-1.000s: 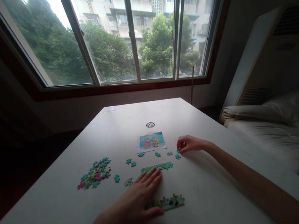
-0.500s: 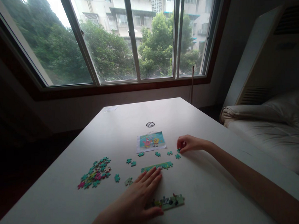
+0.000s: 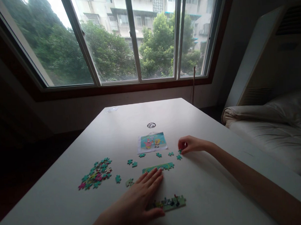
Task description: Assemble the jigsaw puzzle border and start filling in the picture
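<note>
My left hand lies flat and open on the white table, fingers stretched out. Its fingertips touch an assembled green puzzle strip, and its thumb rests by a second assembled strip. My right hand is curled with fingers pinched, right beside a loose teal piece at the table's right side; what it pinches is too small to name. Other loose teal pieces lie in a row between the strip and a small reference picture.
A heap of several mixed puzzle pieces lies to the left. A small round mark sits beyond the picture. A bed with white bedding stands to the right, and a wide window is behind the table.
</note>
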`<state>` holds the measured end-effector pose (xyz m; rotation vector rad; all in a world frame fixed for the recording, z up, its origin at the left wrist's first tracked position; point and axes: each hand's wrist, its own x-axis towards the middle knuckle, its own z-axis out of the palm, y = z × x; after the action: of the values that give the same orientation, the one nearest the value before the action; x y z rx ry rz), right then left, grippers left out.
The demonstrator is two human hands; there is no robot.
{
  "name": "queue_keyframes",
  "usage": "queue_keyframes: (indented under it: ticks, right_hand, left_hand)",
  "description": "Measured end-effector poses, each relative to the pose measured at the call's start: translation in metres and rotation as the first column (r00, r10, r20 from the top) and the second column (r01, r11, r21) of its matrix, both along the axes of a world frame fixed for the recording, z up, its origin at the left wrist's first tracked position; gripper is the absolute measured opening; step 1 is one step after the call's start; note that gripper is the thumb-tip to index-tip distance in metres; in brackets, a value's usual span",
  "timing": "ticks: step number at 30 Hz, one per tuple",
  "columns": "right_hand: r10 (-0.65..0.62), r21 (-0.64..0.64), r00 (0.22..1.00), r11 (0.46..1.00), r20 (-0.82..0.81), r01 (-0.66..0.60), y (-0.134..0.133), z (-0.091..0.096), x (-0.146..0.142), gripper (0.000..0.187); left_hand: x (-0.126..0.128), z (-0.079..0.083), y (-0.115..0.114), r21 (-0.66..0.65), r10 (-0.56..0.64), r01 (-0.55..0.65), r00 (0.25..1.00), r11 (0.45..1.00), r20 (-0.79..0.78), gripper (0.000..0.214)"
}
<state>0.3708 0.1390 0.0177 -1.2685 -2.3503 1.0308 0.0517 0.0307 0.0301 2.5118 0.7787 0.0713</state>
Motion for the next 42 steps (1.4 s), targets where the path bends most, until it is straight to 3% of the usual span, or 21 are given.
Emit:
queue_keyframes:
  ticks: [15, 30, 38, 42]
  right_hand:
    - [0.003, -0.022, 1.000, 1.000, -0.025, -0.004, 0.000, -0.003, 0.000, 0.028]
    - [0.012, -0.021, 0.999, 1.000, -0.033, -0.013, 0.001, -0.005, 0.000, 0.027]
    - [0.027, 0.127, 1.000, 0.992, -0.010, -0.025, 0.000, -0.001, -0.001, 0.022]
    - [-0.013, 0.272, 0.999, 0.962, -0.046, 0.025, -0.005, 0.003, -0.011, 0.016]
  left_hand:
    - [-0.001, -0.003, 0.001, 0.002, -0.012, 0.012, 1.000, 1.000, -0.002, 0.075]
    - [0.002, 0.004, -0.001, -0.001, 0.009, -0.009, 0.996, 1.000, -0.084, 0.076]
    - [0.002, 0.004, -0.002, 0.009, -0.001, 0.002, 0.996, 1.000, -0.087, 0.076]
    - [0.002, 0.004, -0.001, 0.005, 0.003, -0.002, 0.997, 1.000, -0.082, 0.076]
